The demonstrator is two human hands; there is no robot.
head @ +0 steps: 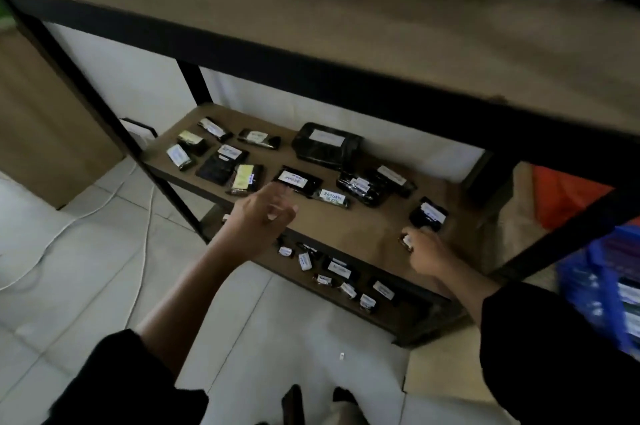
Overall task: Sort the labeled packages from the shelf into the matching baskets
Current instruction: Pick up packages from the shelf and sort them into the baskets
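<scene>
The left hand (258, 216), fingers loosely spread and holding nothing, hovered just short of the labeled package (297, 180), while the right hand (424, 249) pinched a small package (407, 241).

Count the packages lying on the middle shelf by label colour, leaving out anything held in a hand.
Yellow-label packages: 2
White-label packages: 10 (the overlapping ones at right are hard to separate)
Total: 12
Left out: small package in the right hand: 1
</scene>
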